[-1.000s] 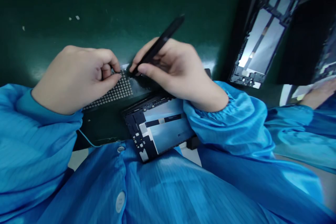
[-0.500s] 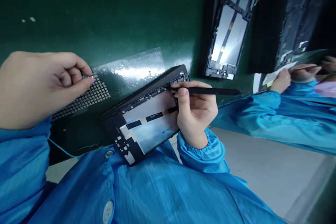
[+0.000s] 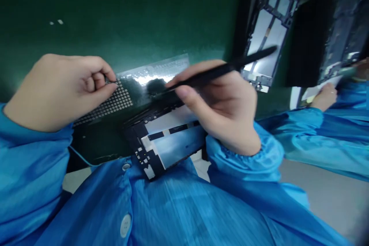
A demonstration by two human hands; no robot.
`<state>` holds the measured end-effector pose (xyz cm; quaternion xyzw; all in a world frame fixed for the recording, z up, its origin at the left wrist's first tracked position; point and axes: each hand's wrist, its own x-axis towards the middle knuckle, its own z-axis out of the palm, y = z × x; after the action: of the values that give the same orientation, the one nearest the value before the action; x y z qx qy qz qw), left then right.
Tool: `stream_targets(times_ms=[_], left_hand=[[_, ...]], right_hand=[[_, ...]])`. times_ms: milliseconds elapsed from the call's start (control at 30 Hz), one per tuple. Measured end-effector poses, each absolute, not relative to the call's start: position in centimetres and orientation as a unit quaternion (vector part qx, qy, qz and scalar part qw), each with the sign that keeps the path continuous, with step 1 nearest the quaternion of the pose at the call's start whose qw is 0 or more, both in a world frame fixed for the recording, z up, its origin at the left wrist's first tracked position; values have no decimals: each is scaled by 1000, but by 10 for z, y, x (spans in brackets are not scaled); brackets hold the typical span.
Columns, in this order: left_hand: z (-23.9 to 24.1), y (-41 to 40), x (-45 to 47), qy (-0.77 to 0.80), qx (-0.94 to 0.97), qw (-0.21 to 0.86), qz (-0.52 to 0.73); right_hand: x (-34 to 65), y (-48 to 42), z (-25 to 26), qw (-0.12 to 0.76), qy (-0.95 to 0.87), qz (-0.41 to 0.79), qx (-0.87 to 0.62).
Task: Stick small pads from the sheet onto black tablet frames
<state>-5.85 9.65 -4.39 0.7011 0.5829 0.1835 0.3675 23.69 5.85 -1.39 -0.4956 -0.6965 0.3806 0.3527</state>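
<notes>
My left hand point(image 3: 62, 90) is closed in a pinch on the corner of a sheet of small square pads point(image 3: 115, 102) that lies on the green mat. My right hand point(image 3: 219, 103) is closed around black tweezers point(image 3: 219, 72), whose tip points left toward the shiny bare part of that sheet point(image 3: 155, 75). Below both hands a black tablet frame point(image 3: 165, 142) with silvery panels rests tilted against my blue coat, its far edge under my right hand.
A dark green mat point(image 3: 144, 19) covers the bench. Another open tablet frame point(image 3: 263, 34) lies at the back right, and a third dark one point(image 3: 337, 34) beyond it. A co-worker's hand point(image 3: 321, 102) and blue sleeve work at the far right.
My right hand has lifted the tweezers off the tablet frame's upper edge and swung the tip left, back toward the pad sheet. My left hand keeps its pinch on the sheet.
</notes>
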Motion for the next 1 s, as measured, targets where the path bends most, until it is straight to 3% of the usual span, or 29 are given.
stream_targets(times_ms=[100, 200, 500, 567, 700, 867, 1000], left_hand=[[-31, 103, -49, 556, 761, 320, 94], [-28, 107, -46, 571, 751, 327, 51], [-38, 102, -56, 528, 786, 306, 97], [-38, 103, -59, 523, 788, 305, 111], [-32, 103, -52, 513, 789, 307, 138], [-18, 69, -3, 512, 815, 251, 105], [-17, 39, 28, 440, 869, 224, 7]], right_hand=[[212, 101, -21, 254, -750, 472, -387], [197, 122, -35, 211, -779, 475, -352], [193, 124, -37, 198, -757, 499, -373], [193, 129, -38, 219, -707, 568, -359], [220, 114, -25, 376, -502, 678, -383], [290, 12, -7, 520, -427, 454, -584], [321, -69, -24, 513, -391, 333, -687]])
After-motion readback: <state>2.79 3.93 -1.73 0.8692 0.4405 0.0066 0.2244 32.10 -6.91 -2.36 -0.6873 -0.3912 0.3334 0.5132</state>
